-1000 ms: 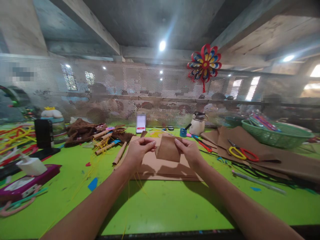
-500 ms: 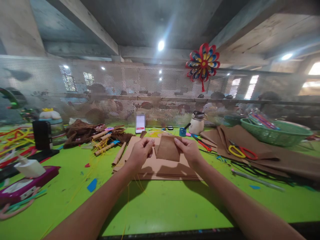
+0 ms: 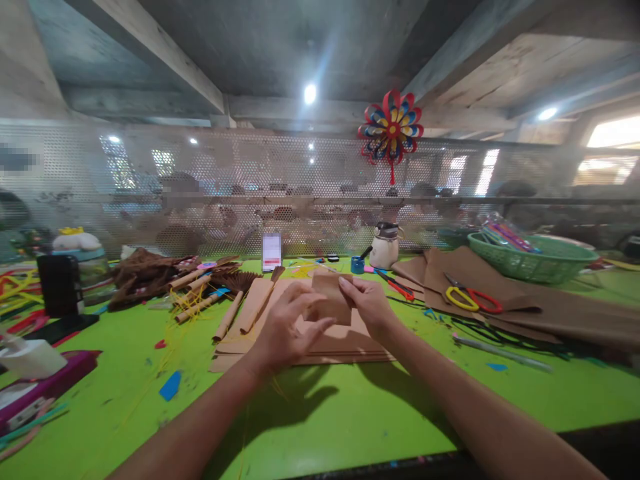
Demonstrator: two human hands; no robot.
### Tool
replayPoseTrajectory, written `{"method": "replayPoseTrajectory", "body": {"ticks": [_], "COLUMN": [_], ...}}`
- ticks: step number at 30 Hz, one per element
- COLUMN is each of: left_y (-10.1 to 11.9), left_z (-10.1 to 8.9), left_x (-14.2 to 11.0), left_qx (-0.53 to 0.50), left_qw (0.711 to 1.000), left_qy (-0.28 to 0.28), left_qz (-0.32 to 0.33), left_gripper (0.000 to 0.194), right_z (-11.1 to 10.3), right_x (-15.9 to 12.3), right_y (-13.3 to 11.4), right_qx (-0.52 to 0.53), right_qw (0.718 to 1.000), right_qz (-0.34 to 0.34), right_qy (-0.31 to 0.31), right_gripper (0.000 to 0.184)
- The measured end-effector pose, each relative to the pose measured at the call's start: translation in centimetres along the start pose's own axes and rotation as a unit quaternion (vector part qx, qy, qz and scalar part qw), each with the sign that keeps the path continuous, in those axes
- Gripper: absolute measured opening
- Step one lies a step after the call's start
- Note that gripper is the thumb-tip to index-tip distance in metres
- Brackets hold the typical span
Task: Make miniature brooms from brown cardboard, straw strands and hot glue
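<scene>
Both my hands hold a small folded piece of brown paper (image 3: pixel 331 293) above a flat stack of brown paper sheets (image 3: pixel 330 343) on the green table (image 3: pixel 320 413). My right hand (image 3: pixel 367 303) pinches the top right edge of the piece with thumb and fingers. Raised in front of the piece, my left hand (image 3: pixel 287 330) has its fingers curled against the piece's lower left side. The piece stands nearly upright, tilted slightly away from me.
Rolled brown paper tubes (image 3: pixel 225 313) and a crumpled brown heap (image 3: pixel 145 277) lie to the left. Yellow-and-red scissors (image 3: pixel 473 299) rest on brown sheets at the right, near a green basket (image 3: pixel 530 257). A phone (image 3: pixel 271 250), a white jar (image 3: pixel 385 248) and a mesh screen stand behind.
My left hand has let go of the piece's top left corner, dropped lower and come nearer. The right hand keeps its pinch. The view has shifted slightly to the right.
</scene>
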State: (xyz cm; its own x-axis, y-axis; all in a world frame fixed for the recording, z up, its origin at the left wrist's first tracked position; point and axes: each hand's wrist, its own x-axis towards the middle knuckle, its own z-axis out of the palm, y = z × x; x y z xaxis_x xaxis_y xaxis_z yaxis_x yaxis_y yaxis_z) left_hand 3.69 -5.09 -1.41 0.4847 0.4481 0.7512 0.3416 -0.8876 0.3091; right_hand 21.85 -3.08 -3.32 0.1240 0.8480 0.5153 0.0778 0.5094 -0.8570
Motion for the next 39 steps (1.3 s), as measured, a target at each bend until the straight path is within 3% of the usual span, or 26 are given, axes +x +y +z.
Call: {"method": "replayPoseTrajectory", "body": {"ticks": [3,5,8,11,14,17,20,24,26,31,39], "left_y": [0.4,0.2,-0.4,-0.8,-0.9,-1.0,-1.4,-1.9,-2.0,-1.9,-2.3], "left_z": [1.1,1.9,2.5,2.3,1.9,1.5,1.4,1.5,1.6,1.7,1.6], "left_x": [-0.3,-0.5,-0.8,-0.8,-0.6,-0.3,0.1,0.2,0.2,0.1,0.1], "left_qx": [0.050,0.093,0.141,0.128,0.048,-0.059,-0.180,-0.357,-0.410,-0.480,-0.499], "left_qw": [0.995,0.991,0.986,0.988,0.998,0.995,0.958,0.877,0.847,0.799,0.777], "left_qy": [-0.060,-0.067,-0.033,-0.015,-0.011,0.012,0.041,0.023,0.006,0.016,0.019], "left_qz": [0.057,0.069,0.082,0.089,0.044,-0.078,-0.220,-0.321,-0.337,-0.362,-0.384], "left_gripper": [0.055,0.065,0.056,0.046,0.041,0.033,0.026,0.032,0.033,0.023,0.028], "right_z": [0.7,1.3,1.9,2.0,1.5,0.8,0.1,-0.2,0.0,0.4,0.1], "right_x": [-0.6,-1.0,-1.5,-1.6,-1.2,-0.6,0.1,0.1,-0.2,-0.5,-0.4], "right_y": [-0.8,-1.3,-2.0,-2.0,-1.7,-1.2,-0.9,-0.2,0.0,0.1,0.1], "right_qx": [0.040,0.109,0.209,0.239,0.206,0.142,0.046,0.017,0.046,0.103,0.143], "right_qw": [0.999,0.991,0.968,0.959,0.964,0.978,0.995,0.997,0.991,0.983,0.972], "right_qz": [0.022,0.070,0.134,0.148,0.163,0.154,0.075,0.053,0.086,0.136,0.155], "right_qy": [-0.024,-0.045,-0.044,-0.037,-0.050,-0.009,0.055,-0.060,-0.088,-0.067,-0.100], "right_gripper": [0.039,0.030,0.020,0.019,0.026,0.038,0.041,0.036,0.031,0.030,0.032]}}
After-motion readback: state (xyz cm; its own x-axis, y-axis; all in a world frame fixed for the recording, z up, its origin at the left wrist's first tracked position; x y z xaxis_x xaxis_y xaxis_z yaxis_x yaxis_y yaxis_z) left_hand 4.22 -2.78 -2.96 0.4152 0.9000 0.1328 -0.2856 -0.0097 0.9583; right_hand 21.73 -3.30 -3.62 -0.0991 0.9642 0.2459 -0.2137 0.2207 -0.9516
